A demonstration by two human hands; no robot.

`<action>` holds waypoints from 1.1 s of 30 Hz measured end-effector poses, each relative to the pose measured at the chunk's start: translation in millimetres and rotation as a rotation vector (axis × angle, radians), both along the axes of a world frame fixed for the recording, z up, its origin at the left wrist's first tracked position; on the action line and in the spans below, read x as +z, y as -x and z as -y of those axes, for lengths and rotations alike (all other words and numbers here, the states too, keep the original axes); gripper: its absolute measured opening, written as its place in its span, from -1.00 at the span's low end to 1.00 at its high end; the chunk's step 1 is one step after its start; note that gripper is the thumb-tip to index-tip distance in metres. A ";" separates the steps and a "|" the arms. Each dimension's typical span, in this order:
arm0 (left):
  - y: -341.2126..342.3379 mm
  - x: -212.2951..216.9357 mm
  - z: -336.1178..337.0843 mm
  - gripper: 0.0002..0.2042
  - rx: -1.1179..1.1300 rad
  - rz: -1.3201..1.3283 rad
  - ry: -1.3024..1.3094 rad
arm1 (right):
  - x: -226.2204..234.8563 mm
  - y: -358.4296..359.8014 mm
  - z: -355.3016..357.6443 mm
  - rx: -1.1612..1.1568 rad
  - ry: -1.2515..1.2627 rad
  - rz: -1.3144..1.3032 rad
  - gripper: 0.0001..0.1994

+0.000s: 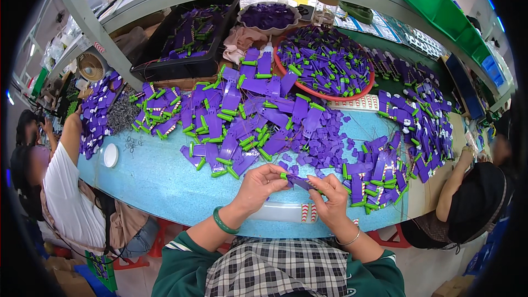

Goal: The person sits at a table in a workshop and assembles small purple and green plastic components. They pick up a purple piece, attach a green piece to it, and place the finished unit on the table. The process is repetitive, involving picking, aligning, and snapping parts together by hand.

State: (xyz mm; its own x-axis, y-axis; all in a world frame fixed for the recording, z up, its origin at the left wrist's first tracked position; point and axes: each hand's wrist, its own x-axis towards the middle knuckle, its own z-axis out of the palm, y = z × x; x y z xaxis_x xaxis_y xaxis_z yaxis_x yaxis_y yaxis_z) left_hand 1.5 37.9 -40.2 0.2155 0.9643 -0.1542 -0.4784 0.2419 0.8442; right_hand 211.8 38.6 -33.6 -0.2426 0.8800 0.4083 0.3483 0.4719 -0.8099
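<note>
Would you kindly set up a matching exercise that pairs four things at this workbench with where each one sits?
Things:
1. red-rimmed round basket
2. black crate
3. small white disc
4. purple piece with a green end

Places:
A. on the blue tabletop at the left, near a co-worker in white
B. between the left hand and right hand
C. right of centre at the back, full of purple and green parts
D. left of centre at the back, under the grey shelf

Pairs: 1-C, 2-D, 3-A, 4-B
</note>
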 end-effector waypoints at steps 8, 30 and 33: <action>-2.3 -3.9 3.7 -0.81 0.046 -0.075 -0.017 | 1.3 -1.1 3.0 0.051 0.027 0.054 -0.53; -16.5 -7.3 30.2 -0.85 -0.181 -0.517 -0.080 | 12.3 -20.3 -11.3 0.500 0.505 0.227 -0.58; -18.2 5.6 18.5 -0.87 -0.069 -0.270 0.017 | 6.3 -7.9 -3.6 0.334 0.836 -0.358 -0.52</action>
State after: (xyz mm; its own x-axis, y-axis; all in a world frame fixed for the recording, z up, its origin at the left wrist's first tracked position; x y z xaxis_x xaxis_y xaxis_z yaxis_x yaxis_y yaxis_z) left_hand 19.7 19.4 -34.6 0.2294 0.9455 -0.2311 -0.2186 0.2814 0.9344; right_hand 219.7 42.1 -27.3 -0.5158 0.8280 -0.2199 -0.0316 -0.2749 -0.9609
